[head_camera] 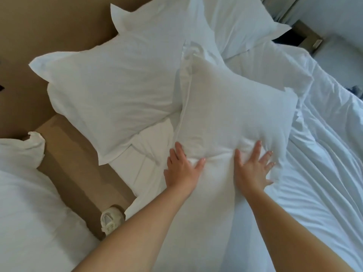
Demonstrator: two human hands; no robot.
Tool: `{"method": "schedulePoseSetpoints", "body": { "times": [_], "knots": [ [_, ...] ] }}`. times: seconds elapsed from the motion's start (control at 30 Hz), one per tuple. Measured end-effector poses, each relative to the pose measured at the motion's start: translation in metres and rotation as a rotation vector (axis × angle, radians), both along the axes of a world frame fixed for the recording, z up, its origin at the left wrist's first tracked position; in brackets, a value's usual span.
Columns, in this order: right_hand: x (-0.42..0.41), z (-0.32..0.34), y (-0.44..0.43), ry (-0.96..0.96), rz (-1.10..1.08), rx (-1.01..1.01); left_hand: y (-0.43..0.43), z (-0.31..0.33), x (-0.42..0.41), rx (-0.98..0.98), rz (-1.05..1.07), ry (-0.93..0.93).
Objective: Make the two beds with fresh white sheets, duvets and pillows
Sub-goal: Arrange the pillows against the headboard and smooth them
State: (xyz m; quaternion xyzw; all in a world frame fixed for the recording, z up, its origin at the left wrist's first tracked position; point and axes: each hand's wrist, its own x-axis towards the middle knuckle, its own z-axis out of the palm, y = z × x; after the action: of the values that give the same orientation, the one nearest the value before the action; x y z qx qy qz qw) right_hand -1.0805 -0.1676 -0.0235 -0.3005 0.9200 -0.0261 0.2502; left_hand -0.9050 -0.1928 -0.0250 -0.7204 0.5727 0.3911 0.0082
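Observation:
A plump white pillow [233,112] lies in the middle of the bed, over the white duvet [324,173]. My left hand [181,169] presses on its near left corner with straight fingers and the thumb spread. My right hand [253,167] lies flat on its near edge, fingers fanned out. Behind it, a large white pillow [110,91] leans on the tan headboard [49,24], and another white pillow [239,22] lies at the back right. The second bed [29,203], white too, fills the lower left corner.
A tan gap of floor [78,173] runs between the two beds, with my pale shoe [111,219] on it. A bedside unit [306,36] stands at the top right. The duvet on the right is heavily creased.

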Motion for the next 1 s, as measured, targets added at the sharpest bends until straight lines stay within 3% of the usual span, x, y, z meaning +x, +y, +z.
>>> {"method": "schedulePoseSetpoints", "body": {
  "times": [0.13,0.23,0.43,0.53,0.77,1.0],
  "knots": [
    [-0.038,-0.007,0.008,-0.225,-0.287,-0.137,-0.015,-0.005,-0.017,0.097,0.190,0.068],
    [-0.057,-0.019,0.020,-0.334,-0.466,-0.130,-0.020,-0.010,-0.017,0.151,0.281,0.103],
    [-0.062,-0.024,0.034,-0.433,-0.606,-0.187,-0.017,-0.011,-0.023,0.155,0.275,0.074],
    [-0.051,-0.018,0.034,-0.409,-0.542,-0.236,-0.015,-0.012,-0.019,0.140,0.277,0.045],
    [-0.011,0.037,0.064,-0.395,-0.428,-0.460,0.016,0.020,0.036,0.047,0.359,0.198],
    [0.066,0.107,0.079,-0.509,-0.322,-0.437,0.061,0.079,0.128,-0.065,0.600,0.282]
  ]
}}
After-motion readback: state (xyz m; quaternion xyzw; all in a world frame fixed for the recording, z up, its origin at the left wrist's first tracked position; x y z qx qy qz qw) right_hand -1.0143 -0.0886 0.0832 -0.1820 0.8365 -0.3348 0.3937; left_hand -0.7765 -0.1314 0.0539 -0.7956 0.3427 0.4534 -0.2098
